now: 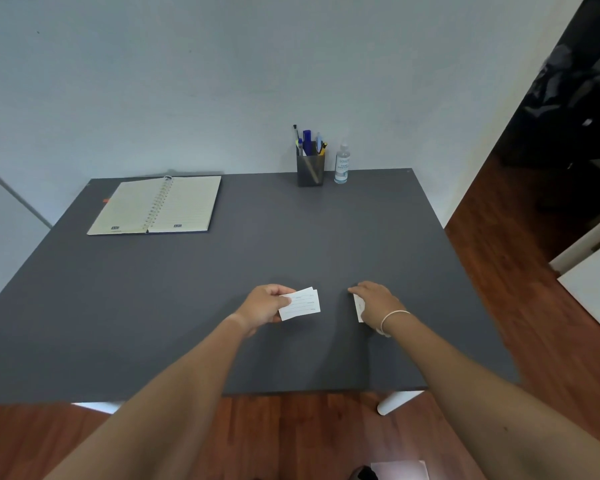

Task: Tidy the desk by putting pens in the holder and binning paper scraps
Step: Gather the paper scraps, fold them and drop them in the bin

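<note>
My left hand (265, 306) pinches a small stack of white lined paper scraps (302, 304) just above the dark grey desk (187, 289). My right hand (378, 301) is closed on another white scrap (358, 308), held edge-on and mostly hidden under the palm. At the back of the desk stands a dark pen holder (310, 170) with several pens (307, 142) upright in it. No loose pens lie on the desk.
An open spiral notebook (156, 206) lies at the back left. A clear sanitiser bottle (342, 164) stands right of the holder. Wooden floor (520, 271) runs along the desk's right and front edges. A pale object (400, 470) sits at the bottom edge.
</note>
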